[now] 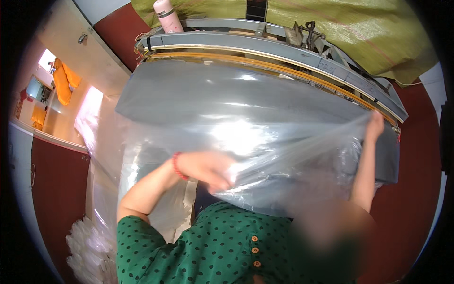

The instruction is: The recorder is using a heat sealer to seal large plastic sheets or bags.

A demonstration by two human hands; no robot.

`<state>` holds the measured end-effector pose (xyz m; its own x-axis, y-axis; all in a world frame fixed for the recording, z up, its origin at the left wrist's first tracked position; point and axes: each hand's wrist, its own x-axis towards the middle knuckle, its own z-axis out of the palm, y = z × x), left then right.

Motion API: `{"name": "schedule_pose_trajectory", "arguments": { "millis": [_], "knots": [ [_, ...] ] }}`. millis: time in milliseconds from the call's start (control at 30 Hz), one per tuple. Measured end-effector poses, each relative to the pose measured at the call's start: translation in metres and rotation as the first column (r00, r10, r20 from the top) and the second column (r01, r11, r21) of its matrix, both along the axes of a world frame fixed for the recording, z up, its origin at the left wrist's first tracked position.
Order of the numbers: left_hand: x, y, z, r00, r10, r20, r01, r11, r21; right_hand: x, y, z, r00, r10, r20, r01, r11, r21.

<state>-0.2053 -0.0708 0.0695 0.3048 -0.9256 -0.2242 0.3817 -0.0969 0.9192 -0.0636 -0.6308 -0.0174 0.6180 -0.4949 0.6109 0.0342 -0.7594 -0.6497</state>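
A large sheet of clear plastic film (283,161) spreads over the grey-covered table (189,85) in front of me, with creases running between my hands. Close to my body, my left hand (208,170), a red beaded bracelet at its wrist, is closed on the film's near edge; it is slightly blurred. My right hand (375,125) reaches far right with its fingers closed on the film's corner, beside the long metal bar. The film is pulled taut and lifted toward that hand. The fingertips of both hands are partly hidden.
A long grey metal bar machine (265,47) with an orange strip (227,55) crosses the table's far side. A pink bottle (168,16) stands at its left end, a black clamp (310,35) toward its right. Bundled clear plastic (92,248) lies lower left, near an open door (71,42).
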Motion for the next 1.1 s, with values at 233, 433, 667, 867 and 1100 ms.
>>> {"name": "schedule_pose_trajectory", "arguments": {
  "millis": [233,433,667,867,1100],
  "knots": [
    [0.005,0.102,0.076,0.713,-0.129,0.689,-0.394,0.740,0.546,-0.078,-0.135,0.034,0.944,-0.316,-0.097,0.282,0.923,-0.264],
    [0.014,0.210,0.148,0.580,0.351,0.735,-0.766,0.541,0.346,-0.099,-0.187,0.034,0.872,-0.444,-0.208,0.362,0.870,-0.336],
    [0.060,0.229,0.153,-0.477,-0.157,0.865,-0.878,0.045,-0.476,-0.081,-0.188,-0.001,0.824,-0.505,-0.257,0.377,0.828,-0.416],
    [0.037,0.080,0.026,0.086,-0.296,0.951,-0.836,0.499,0.230,-0.121,-0.181,-0.020,0.790,-0.537,-0.296,0.402,0.818,-0.413],
    [0.060,0.129,-0.017,0.220,-0.380,0.899,-0.933,0.187,0.307,-0.124,-0.181,-0.018,0.804,-0.492,-0.336,0.350,0.846,-0.402]
  ]
}}
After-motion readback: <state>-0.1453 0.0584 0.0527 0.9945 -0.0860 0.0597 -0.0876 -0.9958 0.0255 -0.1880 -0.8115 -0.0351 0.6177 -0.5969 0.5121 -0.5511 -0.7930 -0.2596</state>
